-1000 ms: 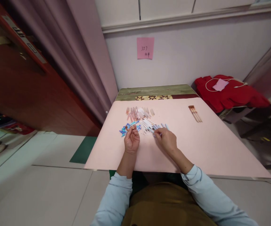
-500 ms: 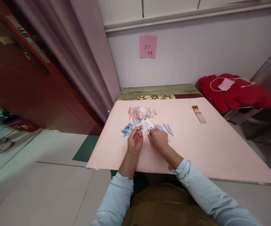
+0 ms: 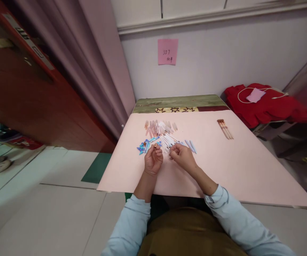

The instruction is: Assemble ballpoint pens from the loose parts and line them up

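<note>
My left hand (image 3: 153, 160) is closed, palm up, pinching a small brown round piece (image 3: 155, 145) at its fingertips. Just right of it, my right hand (image 3: 183, 155) has thumb and forefinger pressed together over the near end of some thin white pen refills (image 3: 166, 139). What those fingers hold, if anything, I cannot make out. Small blue pen parts (image 3: 143, 146) lie heaped beyond my left hand, with a few brown bits among them. Pinkish see-through pen barrels (image 3: 152, 128) lie behind. Pale blue-violet barrels (image 3: 191, 145) lie beyond the right hand.
Several pens with brown tops (image 3: 225, 128) lie side by side at the right of the pink-covered table (image 3: 238, 167). A red cloth (image 3: 270, 106) with a white cable is heaped beyond the right edge. A purple curtain (image 3: 97, 64) hangs at the left; a wall stands behind.
My right hand has turned and shifted slightly right, its thumb and forefinger now showing. My left hand stays nearly in place, with the brown piece showing more clearly.
</note>
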Demonstrator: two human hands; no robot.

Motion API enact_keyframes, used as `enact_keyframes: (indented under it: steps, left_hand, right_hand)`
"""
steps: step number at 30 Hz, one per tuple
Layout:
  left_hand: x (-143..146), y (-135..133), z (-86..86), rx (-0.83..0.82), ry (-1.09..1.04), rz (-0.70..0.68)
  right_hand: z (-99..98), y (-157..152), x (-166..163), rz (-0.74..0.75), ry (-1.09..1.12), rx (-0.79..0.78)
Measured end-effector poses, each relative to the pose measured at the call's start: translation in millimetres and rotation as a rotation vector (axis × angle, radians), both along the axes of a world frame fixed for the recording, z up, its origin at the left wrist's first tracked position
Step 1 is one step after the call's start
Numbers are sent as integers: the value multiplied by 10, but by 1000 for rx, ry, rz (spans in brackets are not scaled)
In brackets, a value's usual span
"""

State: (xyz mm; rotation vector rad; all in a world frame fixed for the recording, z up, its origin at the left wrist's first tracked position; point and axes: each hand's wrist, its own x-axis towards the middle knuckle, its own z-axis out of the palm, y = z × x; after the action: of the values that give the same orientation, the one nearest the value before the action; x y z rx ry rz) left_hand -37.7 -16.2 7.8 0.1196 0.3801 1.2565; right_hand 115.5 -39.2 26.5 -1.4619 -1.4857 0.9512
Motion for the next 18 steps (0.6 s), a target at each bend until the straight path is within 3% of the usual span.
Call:
enact_keyframes:
  steps: [3,6,10,18]
  left_hand:
    - [8,-13,5,-18,14,-35]
    - [16,-23,-20,-17,37,-79]
    - [32,-26,-83,9,73,-128]
    - [57,-31,-142,49,100,-144]
  right_hand:
    - [94,-24,-39,23,393,-66]
    - [229,-63,-87,35,547,13]
    - [324,-110,-116,73,469,179]
    - [205,-112,-100,14,155,367]
